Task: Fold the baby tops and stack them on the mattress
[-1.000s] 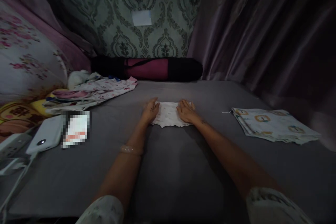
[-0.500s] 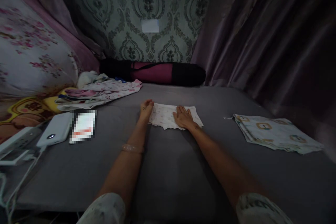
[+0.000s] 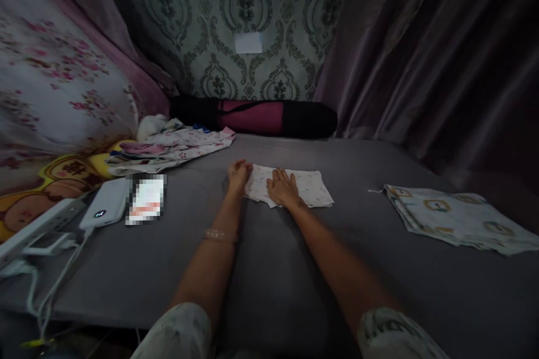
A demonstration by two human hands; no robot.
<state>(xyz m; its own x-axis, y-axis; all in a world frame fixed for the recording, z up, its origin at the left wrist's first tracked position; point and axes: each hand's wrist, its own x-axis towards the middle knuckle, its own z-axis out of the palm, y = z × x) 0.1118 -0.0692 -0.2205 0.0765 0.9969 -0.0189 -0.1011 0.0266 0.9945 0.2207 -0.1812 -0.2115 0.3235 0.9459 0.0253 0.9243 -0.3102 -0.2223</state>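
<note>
A small white cloth with a faint print (image 3: pixel 314 188) lies folded flat on the grey bed surface (image 3: pixel 269 258), in the middle of the view. My right hand (image 3: pixel 283 188) rests palm down on it, left of its centre, with the fingers spread. At the cloth's left edge, my left hand (image 3: pixel 240 174) has its fingers curled and pinches the edge near the upper left corner. A clear bracelet (image 3: pixel 219 235) is round my left wrist.
At the right lies a folded patterned cloth (image 3: pixel 455 216). Crumpled clothes (image 3: pixel 181 146) lie at the back left. A power bank (image 3: pixel 105 202), a power strip (image 3: pixel 44 227) and cables are at the left. A long black and pink bag (image 3: pixel 252 116) lies along the wall.
My right hand has slid left over the cloth, towards my left hand. The left hand keeps its place at the cloth's left edge. The whole view has shifted slightly.
</note>
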